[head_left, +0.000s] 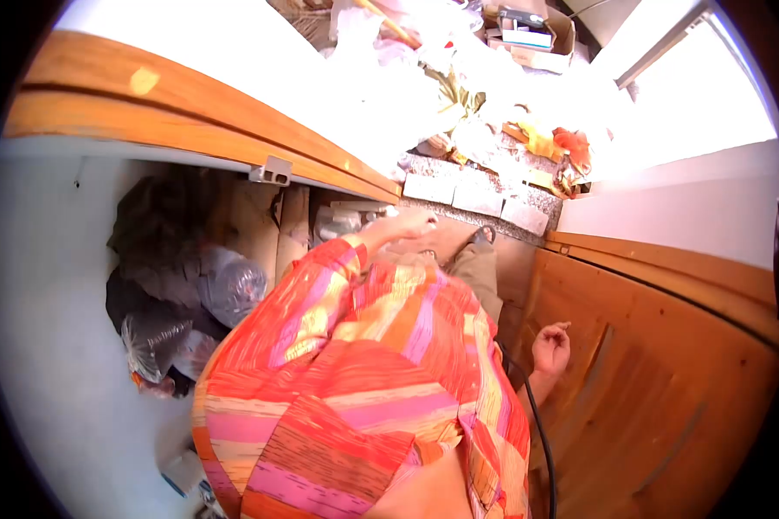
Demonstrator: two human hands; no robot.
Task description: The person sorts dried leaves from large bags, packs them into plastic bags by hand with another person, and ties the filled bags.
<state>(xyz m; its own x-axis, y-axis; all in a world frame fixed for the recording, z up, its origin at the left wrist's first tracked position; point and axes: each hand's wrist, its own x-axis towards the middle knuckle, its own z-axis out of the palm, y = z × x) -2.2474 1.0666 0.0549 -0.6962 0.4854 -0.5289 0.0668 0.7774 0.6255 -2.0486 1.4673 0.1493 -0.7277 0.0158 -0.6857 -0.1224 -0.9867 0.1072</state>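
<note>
My left hand (pixel 414 223) reaches forward past the striped shirt, near the doorway sill. Glare and its small size hide how its fingers are set, and I make out no object in it. At my right side, my right hand (pixel 551 348) hangs beside the wooden door (pixel 640 372). One of its fingers points outward, the others bend loosely, and nothing shows in the palm. Whether it touches the door I cannot tell. A black cable (pixel 541 424) runs down beside my right arm.
Stuffed plastic bags (pixel 232 285) and dark bundles lie along the left wall. A metal latch plate (pixel 273 171) sits on the wooden door frame (pixel 190 121). Beyond the tiled step (pixel 476 199) are an orange cloth (pixel 573 149), plastic bags and a cardboard box (pixel 563 39), partly washed out by glare.
</note>
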